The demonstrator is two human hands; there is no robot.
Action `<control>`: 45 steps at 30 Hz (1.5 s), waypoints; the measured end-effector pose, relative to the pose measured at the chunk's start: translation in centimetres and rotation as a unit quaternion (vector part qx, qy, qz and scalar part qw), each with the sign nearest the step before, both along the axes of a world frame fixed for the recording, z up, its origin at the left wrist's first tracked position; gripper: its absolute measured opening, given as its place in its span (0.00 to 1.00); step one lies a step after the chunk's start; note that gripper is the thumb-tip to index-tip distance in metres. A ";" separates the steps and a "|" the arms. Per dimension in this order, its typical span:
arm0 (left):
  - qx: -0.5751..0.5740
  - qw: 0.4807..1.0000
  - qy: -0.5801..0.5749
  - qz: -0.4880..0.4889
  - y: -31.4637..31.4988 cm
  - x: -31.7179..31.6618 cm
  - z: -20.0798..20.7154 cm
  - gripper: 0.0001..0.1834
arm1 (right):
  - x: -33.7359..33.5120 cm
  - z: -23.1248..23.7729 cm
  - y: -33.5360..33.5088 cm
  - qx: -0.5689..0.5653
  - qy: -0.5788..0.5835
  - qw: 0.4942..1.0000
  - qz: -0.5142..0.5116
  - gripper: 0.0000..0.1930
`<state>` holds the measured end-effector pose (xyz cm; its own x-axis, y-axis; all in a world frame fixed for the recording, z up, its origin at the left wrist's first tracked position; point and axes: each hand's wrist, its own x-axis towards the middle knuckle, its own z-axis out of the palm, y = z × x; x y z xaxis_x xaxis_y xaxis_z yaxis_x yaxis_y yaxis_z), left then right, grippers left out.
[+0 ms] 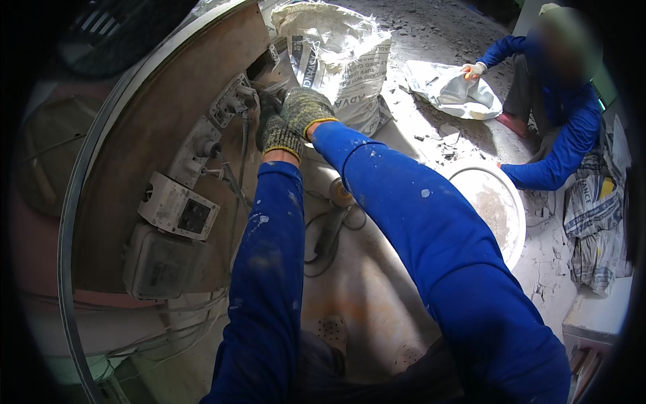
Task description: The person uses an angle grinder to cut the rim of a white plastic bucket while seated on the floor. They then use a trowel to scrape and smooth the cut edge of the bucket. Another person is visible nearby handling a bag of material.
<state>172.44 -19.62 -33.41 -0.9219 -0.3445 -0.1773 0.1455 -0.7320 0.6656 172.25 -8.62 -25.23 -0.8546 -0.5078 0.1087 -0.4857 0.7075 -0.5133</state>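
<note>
Both my hands wear dark speckled knit gloves with yellow cuffs and are close together at the right edge of a brown board (101,222). My left hand (274,131) is partly in shadow, its fingers bent in beside the sockets. My right hand (307,109) is curled against it, just above and to the right. Whatever they grip is hidden by the gloves. The nearest fitting is a dusty socket plate (232,101) with a plug and a grey cable (244,145). Below it sit a second socket plate (192,151) and a white switch box (178,205).
An open woven sack (343,67) stands just beyond my hands. A power tool (328,232) with a round disc (341,192) lies on the floor below my arms. At right, a co-worker (558,101) crouches, holding another sack (451,91), near a round white tub (491,209). Rubble (447,138) litters the floor.
</note>
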 end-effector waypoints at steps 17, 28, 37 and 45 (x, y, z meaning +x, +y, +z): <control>-0.015 0.998 0.004 0.053 -0.6 0.5 2.0 0.28 | 0.4 0.4 -0.5 0.034 0.000 0.999 -0.014 0.24; -0.061 0.998 -0.005 0.021 -1.3 0.1 2.0 0.29 | 0.0 1.4 -0.6 0.104 0.080 0.989 0.071 0.25; 0.012 0.998 -0.040 0.049 0.9 1.8 3.2 0.29 | 0.7 -0.6 -0.4 0.032 0.084 0.996 0.005 0.22; -0.086 0.993 -0.077 -0.006 1.4 1.9 4.1 0.27 | 2.5 -5.5 5.9 0.052 0.064 0.990 0.117 0.24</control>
<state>174.32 -18.19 -29.34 -0.8928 -0.3702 -0.2565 0.0234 -0.6068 0.7945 174.74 -2.74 -30.70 -0.6954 -0.7039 0.1447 -0.6982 0.6142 -0.3679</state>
